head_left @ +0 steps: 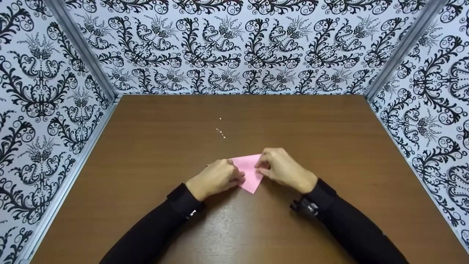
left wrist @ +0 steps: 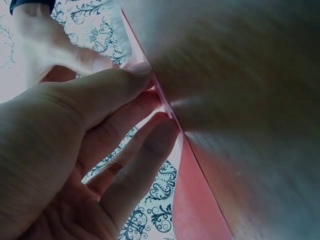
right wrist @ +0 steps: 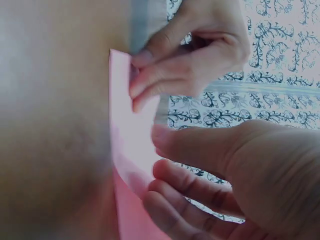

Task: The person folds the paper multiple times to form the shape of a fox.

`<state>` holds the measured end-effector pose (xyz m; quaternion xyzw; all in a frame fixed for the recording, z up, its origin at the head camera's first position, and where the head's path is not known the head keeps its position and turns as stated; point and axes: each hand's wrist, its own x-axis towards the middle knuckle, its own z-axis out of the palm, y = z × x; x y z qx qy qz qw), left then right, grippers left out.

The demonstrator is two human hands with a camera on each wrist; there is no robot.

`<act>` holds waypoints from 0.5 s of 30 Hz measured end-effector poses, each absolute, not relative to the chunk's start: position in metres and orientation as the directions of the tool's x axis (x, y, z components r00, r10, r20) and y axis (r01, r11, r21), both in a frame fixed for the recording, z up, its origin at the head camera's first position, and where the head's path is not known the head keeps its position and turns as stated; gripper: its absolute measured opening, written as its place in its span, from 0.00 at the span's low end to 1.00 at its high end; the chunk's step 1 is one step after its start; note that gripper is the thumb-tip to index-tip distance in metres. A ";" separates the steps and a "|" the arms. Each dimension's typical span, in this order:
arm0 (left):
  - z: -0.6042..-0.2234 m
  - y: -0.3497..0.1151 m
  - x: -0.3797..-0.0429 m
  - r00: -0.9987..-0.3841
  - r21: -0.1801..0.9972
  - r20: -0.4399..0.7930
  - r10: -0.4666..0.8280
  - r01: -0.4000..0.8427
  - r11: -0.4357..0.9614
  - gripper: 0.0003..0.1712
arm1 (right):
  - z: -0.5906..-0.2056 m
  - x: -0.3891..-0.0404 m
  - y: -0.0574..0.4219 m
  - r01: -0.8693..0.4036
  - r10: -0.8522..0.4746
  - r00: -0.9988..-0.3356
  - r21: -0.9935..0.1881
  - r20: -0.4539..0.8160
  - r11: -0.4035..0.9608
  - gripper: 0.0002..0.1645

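Observation:
A sheet of pink paper [head_left: 252,176] lies on the table at the middle of the head view, one corner pointing toward the person. The left hand [head_left: 218,178] has curled fingers on its left part; in the left wrist view the thumb and fingertips of this left hand [left wrist: 107,135] bear on the paper [left wrist: 200,200]. At the right edge, the right hand [head_left: 284,169] holds the sheet between thumb and fingers. Close up in the right wrist view, a raised, curved layer of the paper [right wrist: 131,135] meets the fingertips of the right hand [right wrist: 225,175].
Several small white specks [head_left: 221,132] lie on the brown table [head_left: 165,128] beyond the paper. A thin thing [head_left: 207,165], too small to tell, shows beside the left hand. Patterned panels [head_left: 227,44] stand at the back and both sides, with metal posts [head_left: 82,47] at the corners.

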<state>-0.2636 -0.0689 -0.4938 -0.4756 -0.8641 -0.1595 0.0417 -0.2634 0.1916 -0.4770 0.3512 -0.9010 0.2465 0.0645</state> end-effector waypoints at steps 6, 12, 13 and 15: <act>-0.495 -0.071 -0.266 -0.545 0.250 0.241 0.803 0.834 0.492 0.02 | -0.475 -0.286 0.179 -0.690 -0.642 -0.722 -0.331 0.258 0.643 0.04; -0.495 -0.071 -0.266 -0.530 0.259 0.244 0.812 0.843 0.472 0.04 | -0.486 -0.301 0.168 -0.712 -0.687 -0.698 -0.298 0.202 0.636 0.04; -0.495 -0.071 -0.266 -0.527 0.259 0.247 0.813 0.845 0.468 0.04 | -0.487 -0.303 0.167 -0.712 -0.686 -0.698 -0.299 0.204 0.635 0.05; -0.496 -0.071 -0.266 -0.518 0.257 0.254 0.816 0.850 0.460 0.04 | -0.489 -0.306 0.164 -0.707 -0.679 -0.703 -0.305 0.211 0.638 0.05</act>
